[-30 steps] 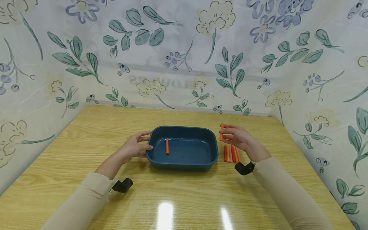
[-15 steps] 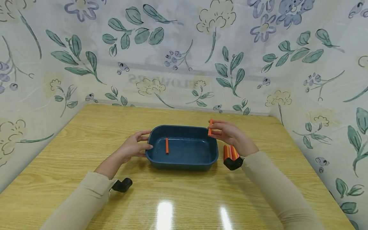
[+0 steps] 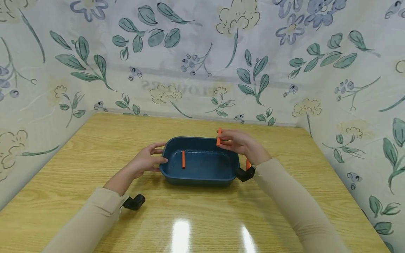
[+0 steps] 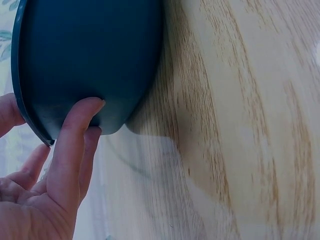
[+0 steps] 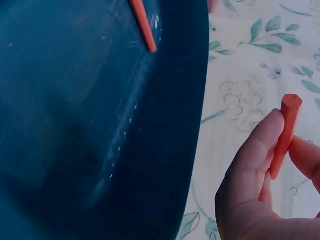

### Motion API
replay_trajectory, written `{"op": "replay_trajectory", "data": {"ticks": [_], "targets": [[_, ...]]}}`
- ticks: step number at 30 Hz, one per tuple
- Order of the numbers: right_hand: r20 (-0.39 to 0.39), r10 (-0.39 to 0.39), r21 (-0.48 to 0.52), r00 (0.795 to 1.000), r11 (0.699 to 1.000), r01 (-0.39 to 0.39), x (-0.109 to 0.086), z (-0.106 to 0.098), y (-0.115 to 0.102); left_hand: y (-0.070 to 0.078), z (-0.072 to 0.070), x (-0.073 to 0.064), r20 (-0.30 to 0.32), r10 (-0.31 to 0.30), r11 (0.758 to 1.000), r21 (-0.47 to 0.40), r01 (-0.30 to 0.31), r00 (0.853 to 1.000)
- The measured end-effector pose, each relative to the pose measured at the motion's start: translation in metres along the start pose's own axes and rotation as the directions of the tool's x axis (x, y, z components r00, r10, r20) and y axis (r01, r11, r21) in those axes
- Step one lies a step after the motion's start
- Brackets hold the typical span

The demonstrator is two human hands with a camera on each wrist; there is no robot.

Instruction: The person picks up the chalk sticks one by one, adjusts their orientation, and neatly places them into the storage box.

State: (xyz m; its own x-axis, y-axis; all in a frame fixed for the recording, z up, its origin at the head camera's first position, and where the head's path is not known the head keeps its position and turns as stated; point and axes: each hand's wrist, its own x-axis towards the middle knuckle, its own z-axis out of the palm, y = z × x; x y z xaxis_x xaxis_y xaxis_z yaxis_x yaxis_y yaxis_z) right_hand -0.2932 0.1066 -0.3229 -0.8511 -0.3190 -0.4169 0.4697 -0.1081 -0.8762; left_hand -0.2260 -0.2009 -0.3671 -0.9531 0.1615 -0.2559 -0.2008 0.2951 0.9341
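A dark blue rectangular tub (image 3: 199,181) stands on the table. My left hand (image 3: 145,163) grips its left end, thumb over the rim and fingers against the outer wall (image 4: 85,55). One orange crayon (image 3: 183,160) lies inside, left of the middle. Above the back right part of the rim, my right hand (image 3: 240,142) pinches another orange crayon (image 3: 218,137) between thumb and fingers. In the right wrist view this crayon (image 5: 286,135) is tilted and its flat end shows. Right of the tub, a few crayons (image 3: 248,163) peek out from behind my right wrist; most of that row is hidden.
The wooden table (image 3: 104,140) ends at a flower-printed cloth (image 3: 196,52) hung behind and at both sides. A black wrist mount (image 3: 245,174) on my right arm overlaps the tub's right edge; another mount (image 3: 134,202) sits on my left sleeve.
My right hand has moved left with the crayon, from over the row of crayons to above the tub's back right side. Its arm now covers most of the row. My left hand stays put.
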Motion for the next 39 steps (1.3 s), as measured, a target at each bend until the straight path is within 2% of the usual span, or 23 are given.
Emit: {"op": "replay_trajectory", "data": {"ticks": [6,12,22,26,31,39], "targets": [[0.018,0.051,0.007,0.999,0.999,-0.052,0.007,0.012,-0.003,0.0,0.0,0.0,0.004,0.003,1.0,-0.006,-0.003,1.0],[-0.003,0.086,-0.013,0.996,0.996,-0.086,0.021,0.023,-0.001,0.0,0.0,0.0,0.004,0.003,1.0,-0.007,-0.003,1.0],[-0.021,0.152,-0.085,0.988,0.985,-0.153,0.042,0.041,0.004,-0.003,-0.001,0.0,0.016,0.003,1.0,-0.018,-0.003,1.0],[-0.013,0.176,-0.145,0.984,0.974,-0.176,0.047,0.049,0.007,-0.002,-0.001,0.001,0.019,0.005,1.0,-0.018,-0.004,1.0],[0.034,0.213,-0.207,0.976,0.957,-0.202,0.053,0.057,0.013,-0.001,-0.002,0.001,0.019,0.013,1.0,-0.014,-0.012,1.0],[0.065,0.285,-0.274,0.956,0.927,-0.257,0.063,0.068,0.02,-0.002,-0.002,0.001,0.024,0.024,1.0,-0.005,-0.024,0.999]]}}
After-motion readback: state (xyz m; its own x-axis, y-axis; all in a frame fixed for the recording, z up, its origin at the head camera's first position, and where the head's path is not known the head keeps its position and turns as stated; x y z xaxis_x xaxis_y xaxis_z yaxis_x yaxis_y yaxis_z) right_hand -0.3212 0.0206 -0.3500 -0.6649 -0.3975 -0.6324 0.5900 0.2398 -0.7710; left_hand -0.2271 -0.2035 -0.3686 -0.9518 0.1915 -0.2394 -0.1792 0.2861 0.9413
